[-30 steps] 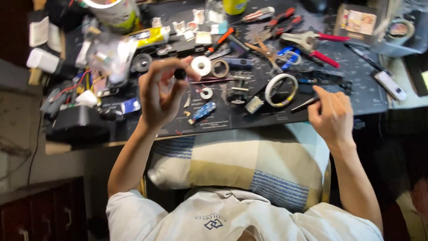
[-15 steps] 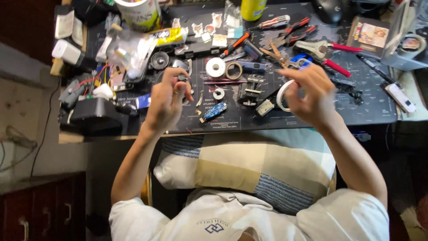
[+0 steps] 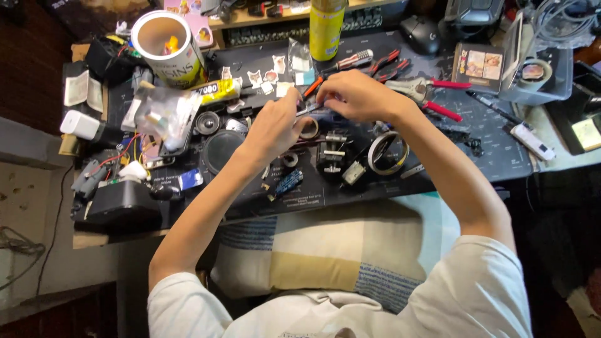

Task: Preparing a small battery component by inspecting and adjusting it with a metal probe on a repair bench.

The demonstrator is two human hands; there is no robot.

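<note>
Head view: your left hand [image 3: 275,128] and right hand [image 3: 357,95] meet over the middle of the dark work mat [image 3: 488,156], fingertips nearly touching. Between them sits a small metal part [image 3: 311,107], thin & silvery. Both hands' fingers are pinched together around it, but it's too small to tell exactly which fingers clamp it or what it is.

Just below the hands, on the mat: a tan tape ring [image 3: 308,128], partly hidden by your left hand. Lower right of that, a larger tape roll [image 3: 388,153] w/ a pale rim lies flat. A small motor [image 3: 354,173] rests just left of the roll. A small blue circuit board [image 3: 289,183] lies near your left forearm.

Above the right hand: red-handled pliers [image 3: 432,94] just beside your wrist, a yellow spray can [image 3: 327,28] upright at the top edge. Top left: a white cylindrical tub [image 3: 169,47], open. Left side: a clear plastic bag [image 3: 164,116] & a round black speaker [image 3: 222,150] next to it. A striped cushion [image 3: 325,250] lies below the desk edge, on your lap.
</note>
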